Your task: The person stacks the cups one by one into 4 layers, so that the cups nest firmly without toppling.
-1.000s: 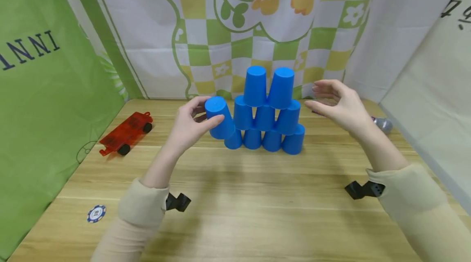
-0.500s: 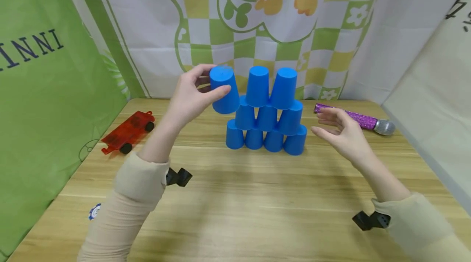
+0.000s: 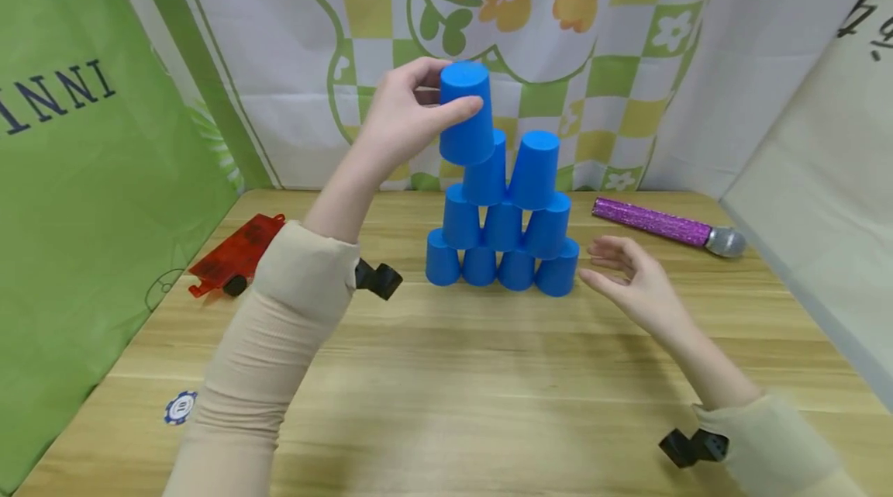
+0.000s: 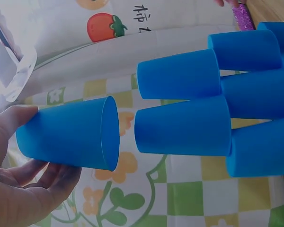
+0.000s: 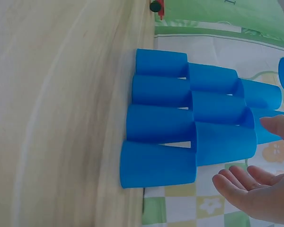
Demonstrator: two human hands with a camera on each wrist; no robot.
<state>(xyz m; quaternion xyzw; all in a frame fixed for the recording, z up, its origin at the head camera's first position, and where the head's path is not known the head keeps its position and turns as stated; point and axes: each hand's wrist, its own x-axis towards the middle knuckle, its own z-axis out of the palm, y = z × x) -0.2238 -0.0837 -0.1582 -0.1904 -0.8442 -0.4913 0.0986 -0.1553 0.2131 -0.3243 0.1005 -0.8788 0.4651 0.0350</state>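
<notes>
My left hand (image 3: pixel 412 113) grips a blue plastic cup (image 3: pixel 466 117) by its sides, thumb in front and fingers behind. The cup is mouth down, and in the left wrist view a gap shows between its rim (image 4: pixel 110 135) and the two top cups. Below it stands a stack of upside-down blue cups (image 3: pixel 502 224) in three rows, widest at the bottom, with two cups on top. My right hand (image 3: pixel 638 288) hovers beside the stack's lower right end, fingers loosely bent and holding nothing. In the right wrist view its fingers (image 5: pixel 239 182) lie close to the stack.
A purple glitter microphone (image 3: pixel 656 222) with a silver head lies at the back right of the wooden table (image 3: pixel 488 388). At the left are a red toy car chassis (image 3: pixel 233 255) with black wheels and a poker chip (image 3: pixel 181 408). A patterned cloth (image 3: pixel 391 8) hangs behind.
My left hand has raised the cup from beside the stack's left side, up and rightward to above the top row. The right hand has sunk from upper-row height toward the bottom row.
</notes>
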